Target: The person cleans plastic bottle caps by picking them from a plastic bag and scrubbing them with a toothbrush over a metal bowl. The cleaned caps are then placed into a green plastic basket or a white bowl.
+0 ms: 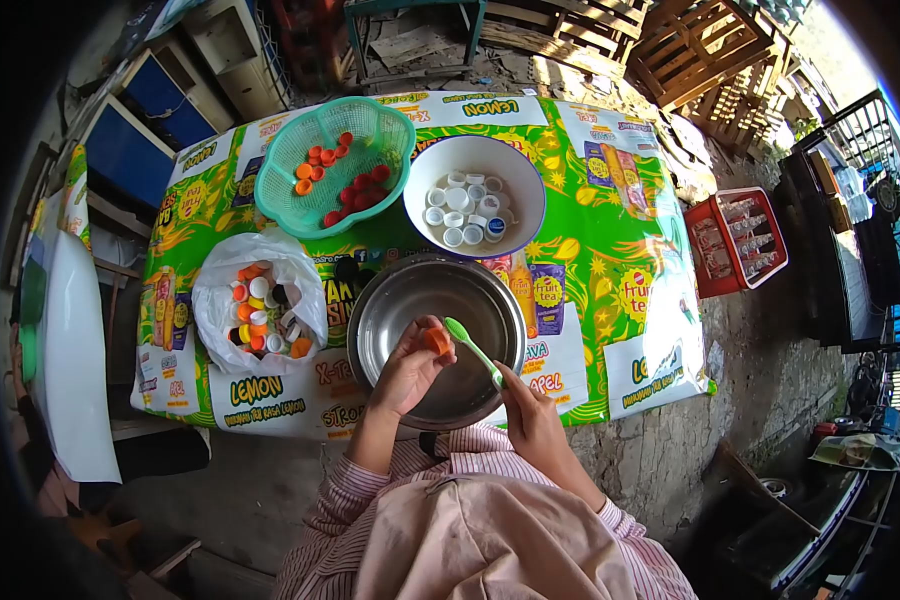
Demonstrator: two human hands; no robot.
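My left hand (410, 372) pinches an orange bottle cap (437, 341) above a steel basin (370, 316). In my right hand (532, 408) is a green and white toothbrush (477, 352), its head close beside the cap. Both hands are over the basin's near half. Behind the basin stands a white enamel bowl (518, 172) with several white caps and a blue-topped one in it. A green plastic basket (282, 150) to its left holds red and orange caps in separate groups. An open white plastic bag (210, 285) at the left contains caps of mixed colours.
A green printed cloth (610, 280) covers the table. Dark caps (347, 270) lie between bag and basin. On the floor to the right is a red crate (705, 250) of clear bottles or glasses. Wooden pallets (700, 50) stand behind the table, and a white surface (75, 330) is at far left.
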